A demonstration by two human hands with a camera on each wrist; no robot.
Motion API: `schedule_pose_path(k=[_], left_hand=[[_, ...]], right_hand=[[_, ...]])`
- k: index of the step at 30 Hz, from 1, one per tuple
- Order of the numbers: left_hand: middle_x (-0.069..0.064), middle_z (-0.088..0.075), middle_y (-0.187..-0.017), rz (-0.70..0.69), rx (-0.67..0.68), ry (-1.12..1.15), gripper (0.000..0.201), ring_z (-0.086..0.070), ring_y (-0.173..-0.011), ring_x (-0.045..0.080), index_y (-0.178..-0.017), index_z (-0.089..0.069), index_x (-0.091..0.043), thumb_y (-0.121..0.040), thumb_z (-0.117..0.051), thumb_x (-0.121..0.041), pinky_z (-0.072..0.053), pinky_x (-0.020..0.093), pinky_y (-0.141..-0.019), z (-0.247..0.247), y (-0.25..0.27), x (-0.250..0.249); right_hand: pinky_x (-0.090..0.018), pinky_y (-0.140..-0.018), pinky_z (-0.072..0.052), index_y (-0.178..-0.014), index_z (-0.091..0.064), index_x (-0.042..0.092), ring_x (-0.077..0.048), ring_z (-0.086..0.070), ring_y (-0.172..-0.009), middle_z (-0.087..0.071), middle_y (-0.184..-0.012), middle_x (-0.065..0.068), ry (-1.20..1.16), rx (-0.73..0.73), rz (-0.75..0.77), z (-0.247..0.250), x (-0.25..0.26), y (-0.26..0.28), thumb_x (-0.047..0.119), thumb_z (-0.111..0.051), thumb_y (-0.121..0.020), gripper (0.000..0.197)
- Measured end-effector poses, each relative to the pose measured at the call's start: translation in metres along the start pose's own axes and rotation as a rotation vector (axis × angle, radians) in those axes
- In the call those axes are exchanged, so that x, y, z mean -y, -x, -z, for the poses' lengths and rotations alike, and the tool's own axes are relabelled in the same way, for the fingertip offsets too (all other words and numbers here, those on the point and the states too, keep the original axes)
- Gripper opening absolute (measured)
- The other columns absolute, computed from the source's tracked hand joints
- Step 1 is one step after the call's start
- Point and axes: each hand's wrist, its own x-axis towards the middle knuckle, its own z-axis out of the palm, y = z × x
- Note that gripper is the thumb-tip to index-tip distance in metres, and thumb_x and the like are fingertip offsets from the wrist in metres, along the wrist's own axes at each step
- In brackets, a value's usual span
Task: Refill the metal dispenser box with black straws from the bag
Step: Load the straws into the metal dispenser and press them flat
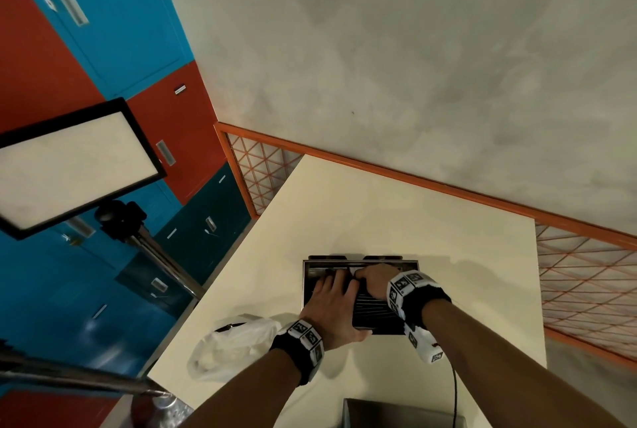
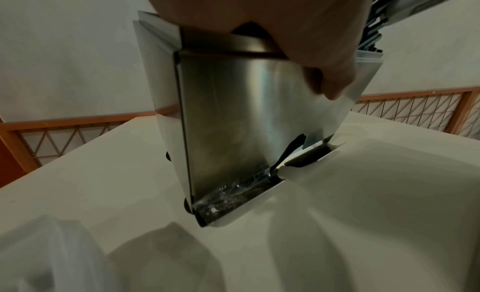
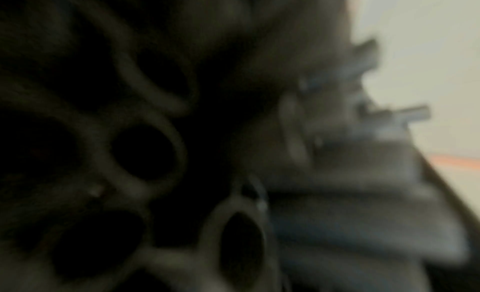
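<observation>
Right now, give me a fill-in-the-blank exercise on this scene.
The box stands on the ____.
The bag lies to the box's ____.
The straws in the box are ____.
The hand with curled fingers is the ____ one.
Missing: table; left; black; right.

Left hand (image 2: 259,11) atop dispenser box (image 2: 233,115)

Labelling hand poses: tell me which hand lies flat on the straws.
The left hand: its fingers spread straight over the black straws in the metal dispenser box. The right hand has curled fingers at the far end.
</observation>
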Motion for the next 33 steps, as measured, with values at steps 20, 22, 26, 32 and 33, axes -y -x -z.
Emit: schedule_pose_path(k=[20, 22, 26, 32, 33], left_hand=[[-0.002, -0.054, -0.125, -0.132, 0.096, 0.043, 0.089, -0.053, -0.113, 0.022, -0.135, -0.04, -0.022, -0.066, -0.064, -0.073, -0.039, 0.042, -0.109, 0.004, -0.007, 0.011], [-0.002, -0.054, -0.122, -0.143, 0.094, 0.043, 0.086, -0.054, -0.109, 0.022, -0.133, -0.042, -0.021, -0.067, -0.064, -0.072, -0.043, 0.04, -0.103, 0.005, -0.007, 0.011], [0.0, -0.056, -0.113, -0.174, 0.071, -0.008, 0.078, -0.055, -0.099, 0.022, -0.124, -0.044, -0.018, -0.07, -0.064, -0.071, -0.043, 0.038, -0.092, 0.008, -0.008, 0.012], [-0.002, -0.054, -0.113, -0.167, 0.024, -0.022, 0.078, -0.05, -0.1, 0.021, -0.126, -0.045, -0.019, -0.07, -0.062, -0.071, -0.043, 0.04, -0.093, 0.009, -0.007, 0.011], [-0.002, -0.052, -0.116, -0.149, 0.034, -0.022, 0.081, -0.049, -0.103, 0.022, -0.129, -0.043, -0.021, -0.069, -0.061, -0.071, -0.042, 0.042, -0.095, 0.01, -0.007, 0.01]], right_hand=[[-0.046, -0.09, -0.053, -0.109, -0.066, 0.017, -0.03, -0.061, -0.107, -0.064, -0.113, -0.008, 0.236, -0.215, -0.134, -0.016, 0.01, 0.017, 0.021, -0.032, -0.101, 0.035], [-0.046, -0.092, -0.051, -0.109, -0.066, 0.017, -0.029, -0.059, -0.111, -0.063, -0.115, -0.007, 0.247, -0.238, -0.143, -0.017, 0.01, 0.02, 0.021, -0.032, -0.101, 0.035], [-0.046, -0.094, -0.047, -0.113, -0.065, 0.017, -0.029, -0.046, -0.122, -0.054, -0.125, -0.006, 0.31, -0.261, -0.162, -0.013, 0.012, 0.028, 0.022, -0.033, -0.102, 0.034], [-0.046, -0.103, -0.039, -0.117, -0.063, 0.018, -0.028, -0.043, -0.127, -0.049, -0.132, -0.007, 0.257, -0.318, -0.082, -0.015, 0.009, 0.035, 0.019, -0.039, -0.099, 0.03], [-0.044, -0.101, -0.041, -0.118, -0.062, 0.018, -0.028, -0.049, -0.123, -0.053, -0.127, -0.007, 0.193, -0.328, -0.06, -0.015, 0.006, 0.036, 0.018, -0.039, -0.098, 0.03]])
